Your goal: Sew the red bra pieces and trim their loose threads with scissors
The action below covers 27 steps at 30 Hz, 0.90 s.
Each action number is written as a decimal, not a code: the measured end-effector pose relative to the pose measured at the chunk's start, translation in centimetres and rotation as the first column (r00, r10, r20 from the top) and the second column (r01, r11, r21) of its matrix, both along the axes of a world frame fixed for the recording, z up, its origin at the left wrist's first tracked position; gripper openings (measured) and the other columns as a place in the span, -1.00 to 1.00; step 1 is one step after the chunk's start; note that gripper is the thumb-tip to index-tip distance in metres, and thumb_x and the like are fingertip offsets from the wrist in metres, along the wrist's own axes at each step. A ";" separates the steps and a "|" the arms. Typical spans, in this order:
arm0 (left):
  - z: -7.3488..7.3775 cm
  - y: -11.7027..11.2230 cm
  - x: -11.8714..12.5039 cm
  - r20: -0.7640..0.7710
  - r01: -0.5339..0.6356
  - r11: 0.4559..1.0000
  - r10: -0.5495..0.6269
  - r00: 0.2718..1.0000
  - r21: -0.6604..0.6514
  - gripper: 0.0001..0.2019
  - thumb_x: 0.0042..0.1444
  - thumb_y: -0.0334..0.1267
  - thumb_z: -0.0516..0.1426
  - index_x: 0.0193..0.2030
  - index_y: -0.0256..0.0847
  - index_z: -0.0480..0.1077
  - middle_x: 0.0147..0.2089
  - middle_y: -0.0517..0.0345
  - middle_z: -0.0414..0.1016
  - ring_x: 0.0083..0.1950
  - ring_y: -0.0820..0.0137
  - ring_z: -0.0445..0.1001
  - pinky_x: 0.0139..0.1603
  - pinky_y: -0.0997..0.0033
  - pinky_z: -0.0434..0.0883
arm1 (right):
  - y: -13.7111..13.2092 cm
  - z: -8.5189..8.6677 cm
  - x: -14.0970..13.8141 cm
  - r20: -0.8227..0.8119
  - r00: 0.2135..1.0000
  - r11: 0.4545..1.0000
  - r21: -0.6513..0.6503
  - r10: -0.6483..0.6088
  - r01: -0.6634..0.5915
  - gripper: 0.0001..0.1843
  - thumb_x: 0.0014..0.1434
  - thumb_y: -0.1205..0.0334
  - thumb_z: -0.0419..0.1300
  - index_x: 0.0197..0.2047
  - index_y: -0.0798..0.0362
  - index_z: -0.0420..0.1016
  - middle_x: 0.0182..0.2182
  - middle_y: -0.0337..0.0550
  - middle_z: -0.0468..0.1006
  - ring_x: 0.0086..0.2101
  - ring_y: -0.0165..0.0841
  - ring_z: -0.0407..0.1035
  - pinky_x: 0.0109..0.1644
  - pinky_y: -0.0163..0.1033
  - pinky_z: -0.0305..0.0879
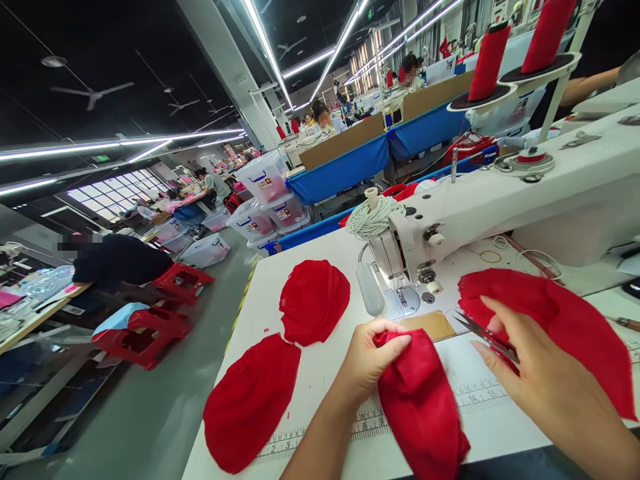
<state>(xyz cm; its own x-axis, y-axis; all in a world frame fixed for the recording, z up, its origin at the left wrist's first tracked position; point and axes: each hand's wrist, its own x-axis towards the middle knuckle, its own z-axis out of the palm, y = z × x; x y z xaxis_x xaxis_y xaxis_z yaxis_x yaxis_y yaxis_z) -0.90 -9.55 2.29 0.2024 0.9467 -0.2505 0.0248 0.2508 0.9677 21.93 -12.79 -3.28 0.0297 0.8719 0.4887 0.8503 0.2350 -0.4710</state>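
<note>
My left hand pinches the top edge of a piece of red fabric, which hangs down over the table's front edge. In my right hand lies a pair of thread snips, its blades pointing left toward the held fabric but apart from it. Beneath and beyond that hand spreads a larger red fabric piece. Just past my hands stands a white sewing machine, its needle area above a metal plate. Two more red fabric pieces, one rounded and one longer, lie at the left.
A printed ruler runs along the front of the white table. Pale cord is coiled on the machine head. Red thread cones stand behind. Beyond are plastic bins, red stools and other people at work.
</note>
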 end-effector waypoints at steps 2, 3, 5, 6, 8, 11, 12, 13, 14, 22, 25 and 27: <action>0.1 0.2 -0.2 -0.046 0.012 0.998 -0.009 0.999 0.064 -0.67 -0.12 -0.03 0.34 -0.43 -0.28 0.45 -0.48 0.22 0.37 -0.41 0.45 0.27 -0.36 0.46 0.20 | 0.1 -0.7 0.0 0.176 0.984 0.997 0.077 0.004 -0.018 -0.57 0.33 0.09 -0.07 0.10 0.09 0.43 -0.20 0.00 0.56 -0.49 -0.25 0.50 -0.72 -0.25 0.28; 0.1 0.3 -0.4 -0.071 0.023 0.995 -0.016 0.997 0.097 -0.68 -0.09 -0.03 0.32 -0.43 -0.27 0.44 -0.48 0.22 0.35 -0.41 0.45 0.26 -0.36 0.46 0.19 | 0.2 -0.9 -0.1 0.236 0.972 0.993 0.114 -0.011 -0.016 -0.60 0.33 0.17 -0.09 0.02 0.10 0.48 -0.21 0.01 0.56 -0.46 -0.24 0.51 -0.71 -0.25 0.27; 0.3 0.4 -0.7 -0.114 0.040 0.988 -0.023 0.993 0.151 -0.69 -0.03 -0.01 0.28 -0.43 -0.25 0.42 -0.47 0.24 0.32 -0.41 0.45 0.23 -0.36 0.46 0.17 | 0.5 -0.9 -0.3 0.310 0.950 0.987 0.163 -0.041 -0.011 -0.63 0.30 0.29 -0.08 -0.07 0.11 0.53 -0.26 0.01 0.57 -0.42 -0.21 0.51 -0.67 -0.22 0.27; 0.4 0.4 -0.8 -0.130 0.046 0.984 -0.024 0.991 0.170 -0.69 0.00 0.00 0.26 -0.42 -0.25 0.42 -0.47 0.24 0.30 -0.40 0.45 0.23 -0.36 0.46 0.17 | 0.6 -0.8 -0.3 0.334 0.941 0.985 0.171 -0.051 -0.007 -0.65 0.27 0.31 -0.06 -0.09 0.11 0.54 -0.27 0.02 0.58 -0.41 -0.18 0.50 -0.63 -0.20 0.30; 0.9 0.3 -1.1 -0.146 0.053 0.980 -0.025 0.989 0.191 -0.70 0.02 -0.01 0.24 -0.40 -0.24 0.42 -0.44 0.23 0.31 -0.38 0.44 0.23 -0.35 0.46 0.19 | 0.8 -0.6 -0.2 0.361 0.931 0.983 0.182 -0.062 -0.005 -0.65 0.25 0.32 -0.03 -0.07 0.13 0.56 -0.23 0.08 0.58 -0.34 -0.10 0.50 -0.50 -0.09 0.37; 1.8 -0.4 -1.4 -0.194 0.083 0.974 -0.042 0.980 0.212 -0.74 0.03 -0.05 0.23 -0.36 -0.23 0.43 -0.39 0.20 0.35 -0.34 0.41 0.26 -0.32 0.46 0.23 | 0.5 -0.3 -0.4 0.218 0.976 0.978 0.205 -0.014 -0.032 -0.65 0.31 0.24 -0.04 -0.02 0.10 0.53 -0.12 0.12 0.58 -0.19 -0.04 0.50 -0.26 0.03 0.44; 2.2 -0.7 -1.4 -0.213 0.101 0.972 -0.055 0.975 0.213 -0.75 0.05 -0.06 0.23 -0.35 -0.22 0.44 -0.39 0.20 0.36 -0.34 0.41 0.27 -0.32 0.46 0.23 | 0.2 -0.2 -0.7 0.118 0.992 0.976 0.205 0.044 -0.068 -0.66 0.33 0.20 -0.04 -0.02 0.07 0.51 -0.10 0.08 0.58 -0.14 -0.06 0.50 -0.19 0.02 0.46; 2.5 -1.1 -1.4 -0.231 0.121 0.970 -0.070 0.971 0.212 -0.76 0.06 -0.07 0.22 -0.34 -0.22 0.43 -0.39 0.20 0.36 -0.34 0.41 0.27 -0.32 0.46 0.23 | 0.0 0.0 -1.2 0.007 0.993 0.973 0.197 0.119 -0.118 -0.68 0.34 0.15 -0.02 -0.01 0.03 0.49 -0.09 0.03 0.59 -0.12 -0.11 0.50 -0.15 -0.04 0.47; 2.9 -1.5 -1.3 -0.244 0.138 0.967 -0.084 0.966 0.213 -0.78 0.08 -0.08 0.21 -0.34 -0.22 0.43 -0.39 0.20 0.37 -0.34 0.41 0.28 -0.33 0.46 0.23 | -0.3 0.3 -1.8 -0.106 0.975 0.968 0.178 0.197 -0.176 -0.69 0.34 0.10 0.02 0.02 -0.01 0.46 -0.07 -0.02 0.59 -0.16 -0.18 0.52 -0.18 -0.12 0.49; 4.0 -4.8 -1.5 -0.406 0.182 0.743 0.129 0.905 0.643 -0.90 0.10 -0.46 0.16 -0.31 -0.17 0.44 -0.30 0.15 0.41 -0.28 0.41 0.41 -0.29 0.48 0.35 | -1.1 3.6 -3.9 -0.353 0.837 0.908 0.206 0.417 -0.366 -0.80 0.32 0.22 0.07 -0.27 -0.05 0.52 -0.44 -0.23 0.59 -0.47 -0.35 0.50 -0.43 -0.32 0.45; 2.6 -5.6 -2.6 -0.382 0.197 0.472 0.338 0.860 0.859 -0.78 0.10 -0.57 0.10 -0.29 -0.14 0.41 -0.24 0.15 0.42 -0.20 0.40 0.47 -0.21 0.46 0.41 | -2.2 2.6 -3.2 -0.188 0.899 0.851 0.444 0.396 -0.282 -0.81 0.30 0.35 0.09 -0.12 -0.05 0.51 -0.23 -0.12 0.63 -0.23 -0.30 0.56 -0.17 -0.28 0.48; 1.0 -5.9 -3.3 -0.453 0.252 0.472 0.380 0.807 0.845 -0.78 0.13 -0.56 0.06 -0.26 -0.13 0.41 -0.18 0.10 0.44 -0.12 0.35 0.49 -0.14 0.40 0.43 | -3.2 1.0 -2.8 -0.070 0.917 0.846 0.417 0.394 -0.332 -0.74 0.34 0.36 0.03 -0.05 -0.03 0.51 -0.17 -0.09 0.62 -0.23 -0.31 0.57 -0.20 -0.29 0.46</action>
<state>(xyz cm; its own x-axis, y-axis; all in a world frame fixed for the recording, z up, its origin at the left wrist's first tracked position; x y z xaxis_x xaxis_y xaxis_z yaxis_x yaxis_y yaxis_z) -4.23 -15.47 3.25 0.2674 0.7232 0.6368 0.6007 -0.6418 0.4767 19.11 -15.95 -2.25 -0.1527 0.5738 0.8047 0.5960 0.7029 -0.3881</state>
